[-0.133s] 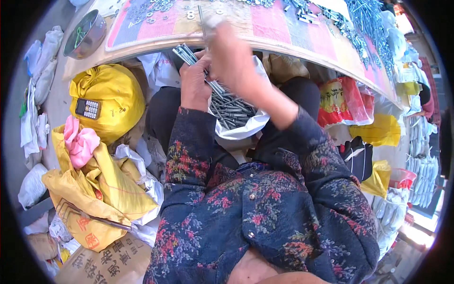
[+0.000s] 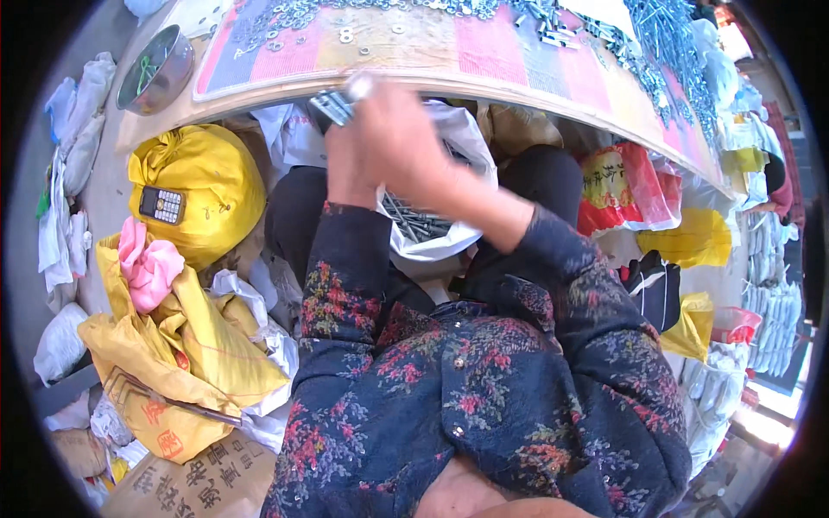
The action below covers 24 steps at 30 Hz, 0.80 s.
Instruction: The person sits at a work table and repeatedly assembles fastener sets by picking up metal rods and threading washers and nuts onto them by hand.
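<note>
My left hand (image 2: 347,162) is closed round a bundle of long metal bolts (image 2: 332,107), whose ends point up and to the left, just below the table's near edge. Across it lies my right hand (image 2: 401,138), smeared by motion, its fingers over or against the left hand. A pale, blurred patch shows at its fingertips; whether it holds a bolt I cannot make out. Under both hands, a white bag (image 2: 440,249) between my knees holds many loose bolts (image 2: 414,220), partly hidden by my right wrist.
On the striped tabletop (image 2: 492,52) lie washers (image 2: 345,34), metal sleeves (image 2: 557,34) and a heap of bolts (image 2: 665,43). A metal bowl (image 2: 157,73) stands at its left. A yellow sack (image 2: 207,224) bears a phone (image 2: 161,205); a red bag (image 2: 617,186) sits right of my knees.
My right hand has come down from the table's edge onto my left hand. The thin rod upright by its fingers no longer shows. The bundle has tilted further left and sits slightly lower.
</note>
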Available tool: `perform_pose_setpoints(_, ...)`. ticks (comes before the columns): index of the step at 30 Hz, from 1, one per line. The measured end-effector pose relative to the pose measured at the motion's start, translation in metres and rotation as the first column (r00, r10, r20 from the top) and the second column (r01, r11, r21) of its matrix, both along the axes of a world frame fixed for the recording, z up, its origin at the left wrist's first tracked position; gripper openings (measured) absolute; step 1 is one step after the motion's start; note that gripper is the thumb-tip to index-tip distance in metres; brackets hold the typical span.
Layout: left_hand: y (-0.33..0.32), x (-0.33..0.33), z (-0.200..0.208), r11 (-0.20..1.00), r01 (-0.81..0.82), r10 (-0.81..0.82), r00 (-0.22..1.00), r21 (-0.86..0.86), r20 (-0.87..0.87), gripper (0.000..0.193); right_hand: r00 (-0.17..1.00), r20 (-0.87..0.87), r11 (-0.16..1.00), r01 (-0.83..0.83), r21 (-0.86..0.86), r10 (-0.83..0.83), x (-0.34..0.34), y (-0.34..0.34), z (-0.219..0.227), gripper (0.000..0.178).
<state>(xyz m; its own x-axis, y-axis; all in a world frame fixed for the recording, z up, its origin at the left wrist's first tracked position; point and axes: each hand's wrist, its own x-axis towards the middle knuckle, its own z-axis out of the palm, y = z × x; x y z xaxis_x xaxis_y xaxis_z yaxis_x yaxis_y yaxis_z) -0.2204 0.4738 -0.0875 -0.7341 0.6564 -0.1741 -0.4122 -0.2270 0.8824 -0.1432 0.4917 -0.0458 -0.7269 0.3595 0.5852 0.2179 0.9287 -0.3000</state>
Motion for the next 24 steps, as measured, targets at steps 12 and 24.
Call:
perform_pose_setpoints(12, -0.015, -0.02, 0.001, 0.966, 0.166, -0.207, 0.956, 0.2, 0.206, 0.007, 0.891, 0.241, 0.634, 0.065, 0.771, -0.385, -0.009, -0.047, 0.01, 0.019)
perform_pose_setpoints(24, -0.017, 0.001, 0.021, 0.999, -0.049, 0.048, 0.969, -0.001, 0.241, 0.014, 0.636, 0.675, 0.73, -0.247, 0.637, -0.374, -0.001, -0.042, 0.048, 0.022)
